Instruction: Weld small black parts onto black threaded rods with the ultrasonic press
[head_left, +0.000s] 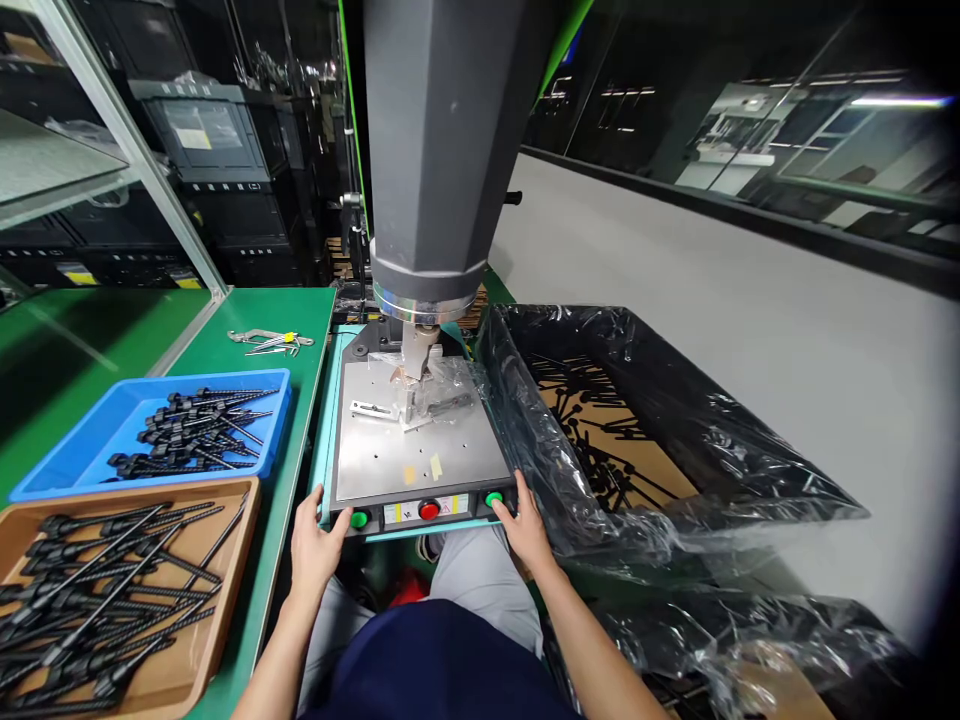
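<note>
My left hand [316,548] is at the front left corner of a press machine's base, its thumb at a green button [359,520] and its fingers spread along the side. At the front right corner, my right hand [527,528] has its thumb on another green button [493,498], fingers stretched along the edge. Between the two sits a red button [428,510]. Above the metal work plate [420,465] hangs the machine's dark grey head [431,150], its metal tool [418,350] lowered to a fixture [409,405]. Clear plastic film partly covers the fixture, so any workpiece there is hard to make out.
On the green bench at left, a blue tray [274,440] and a brown tray [238,590] hold black ribbed, rod-like parts. Pliers [262,336] lie behind them. A black film-lined bin [720,420] with similar parts stands at right. Dark crates [210,140] are stacked behind.
</note>
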